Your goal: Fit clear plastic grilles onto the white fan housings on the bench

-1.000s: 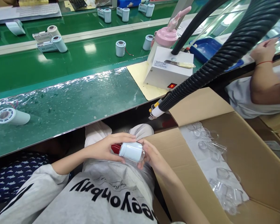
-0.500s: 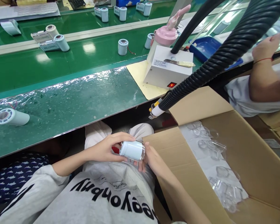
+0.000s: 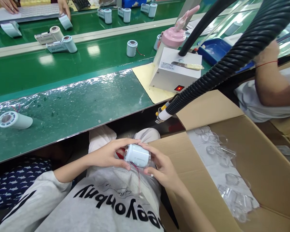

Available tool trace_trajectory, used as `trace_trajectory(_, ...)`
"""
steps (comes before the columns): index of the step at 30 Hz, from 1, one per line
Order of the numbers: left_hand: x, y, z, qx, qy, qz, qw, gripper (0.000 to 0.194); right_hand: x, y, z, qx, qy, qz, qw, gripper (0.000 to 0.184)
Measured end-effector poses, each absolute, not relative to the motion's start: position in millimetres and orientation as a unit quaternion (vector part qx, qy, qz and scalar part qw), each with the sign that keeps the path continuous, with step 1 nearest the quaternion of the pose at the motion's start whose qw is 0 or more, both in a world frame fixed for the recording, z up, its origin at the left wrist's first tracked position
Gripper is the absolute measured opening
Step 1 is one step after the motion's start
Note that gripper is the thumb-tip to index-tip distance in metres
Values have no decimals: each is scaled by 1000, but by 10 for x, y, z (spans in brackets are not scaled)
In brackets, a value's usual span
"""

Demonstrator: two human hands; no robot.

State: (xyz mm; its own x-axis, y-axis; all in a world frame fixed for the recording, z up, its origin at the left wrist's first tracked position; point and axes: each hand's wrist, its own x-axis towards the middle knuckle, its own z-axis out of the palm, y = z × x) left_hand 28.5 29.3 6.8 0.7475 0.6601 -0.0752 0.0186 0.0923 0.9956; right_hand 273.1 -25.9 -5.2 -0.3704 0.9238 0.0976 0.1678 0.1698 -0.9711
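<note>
Over my lap I hold a light-blue cylinder (image 3: 138,156), apparently a fan or motor unit, lying on its side between both hands. A clear plastic cover shows around its right end. Thin red and dark wires (image 3: 136,167) hang down from its lower left side. My left hand (image 3: 115,153) is curved round the left end, thumb below and fingers above. The fingers of my right hand (image 3: 160,164) wrap the covered right end, thumb underneath. On the bench at the left lies a similar light-blue cylinder (image 3: 19,120) with a vented end.
An open cardboard box (image 3: 195,167) with several clear plastic covers (image 3: 221,151) stands at my right. A black corrugated hose (image 3: 215,71) crosses above it. A white machine (image 3: 176,69) sits at the bench edge. Beyond, light-blue units (image 3: 132,48) stand on a green conveyor (image 3: 98,64).
My right hand has turned and now wraps the cylinder's right end, its fingers over the top. The wires now hang in view. Another person's hands have appeared at the top left, one at a light-blue piece.
</note>
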Motion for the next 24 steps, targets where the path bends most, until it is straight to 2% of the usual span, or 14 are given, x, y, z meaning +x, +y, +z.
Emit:
trace_trajectory(2,274,296,52,635,244,242,692,78,2720,-273,-47,-420,-580,581,388,56)
trace_trajectory(4,272,290,26,622,236,243,706,76,2722,-282,-53,-425,-542,614,384,56)
trace_trajectory(9,292,261,-68,552,232,208,774,82,2756,-288,-62,-444,-583,566,378,40)
trace_trajectory(13,314,244,-130,517,246,188,798,84,2754,-281,-81,-473,-561,580,355,50)
trace_trajectory(18,318,271,-132,546,237,201,778,79,2761,-292,-118,-448,-480,657,371,63)
trace_trajectory(21,309,311,-119,598,219,230,736,76,2764,-313,-94,-432,-464,669,387,57)
trace_trajectory(24,283,335,-122,611,212,235,726,77,2755,-324,-53,-447,-508,626,387,47)
